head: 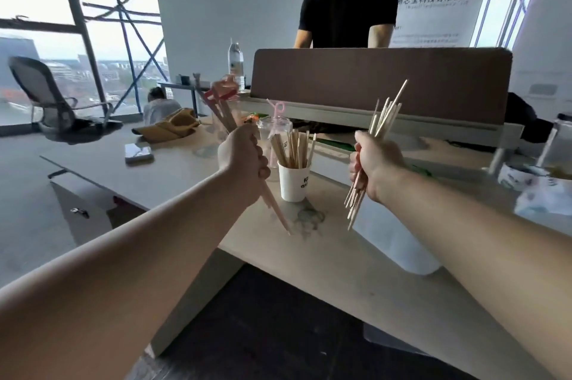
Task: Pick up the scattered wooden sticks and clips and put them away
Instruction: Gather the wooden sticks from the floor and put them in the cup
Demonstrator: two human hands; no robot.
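Wooden sticks (383, 121) are clamped in the right hand (374, 163) and pinkish clips (275, 208) in the left hand (241, 160), both above the table (309, 256). Putting away is judged next: each bundle is to be lowered upright into the white cup (292, 184).

On desk (309, 271), between left hand (244, 157) and right hand (376, 163): paper cup (292, 184), upright, flat wooden sticks (294, 147) standing in it. Just behind it: clear plastic cup (268, 132) with straw (278, 109) in it. Gripped in left hand: long sticks (221, 107) (upper ends blurred). Gripped in right hand: skewers (387, 119), poking out above and below the fist. Further left on desk: small box (139, 153), crumpled cloth (173, 127) behind it. Across back of desk: partition (380, 85), with water bottle (236, 62) at its left end and a person (346, 8) behind it. Far left, off the desk: office chair (43, 95).
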